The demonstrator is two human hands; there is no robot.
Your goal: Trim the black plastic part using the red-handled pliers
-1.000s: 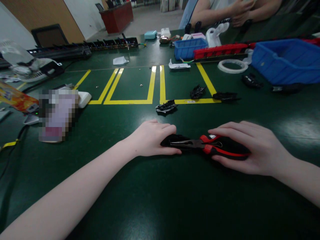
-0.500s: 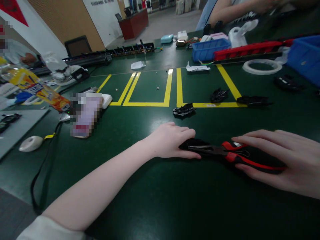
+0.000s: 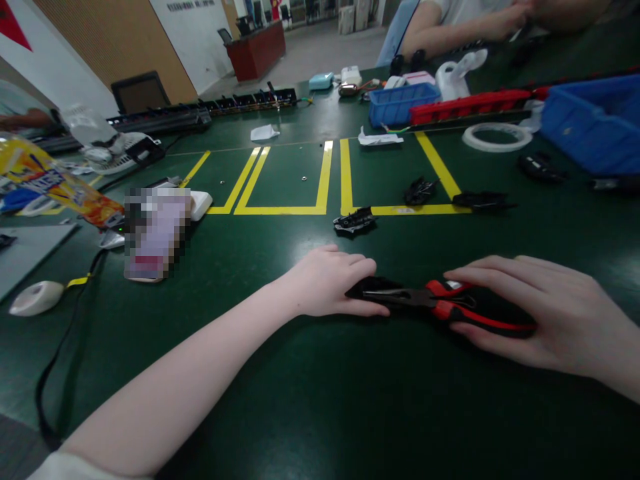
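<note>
green table (image 3: 280,373), pliers (image 3: 440,303), tape roll (image 3: 496,136)
</note>
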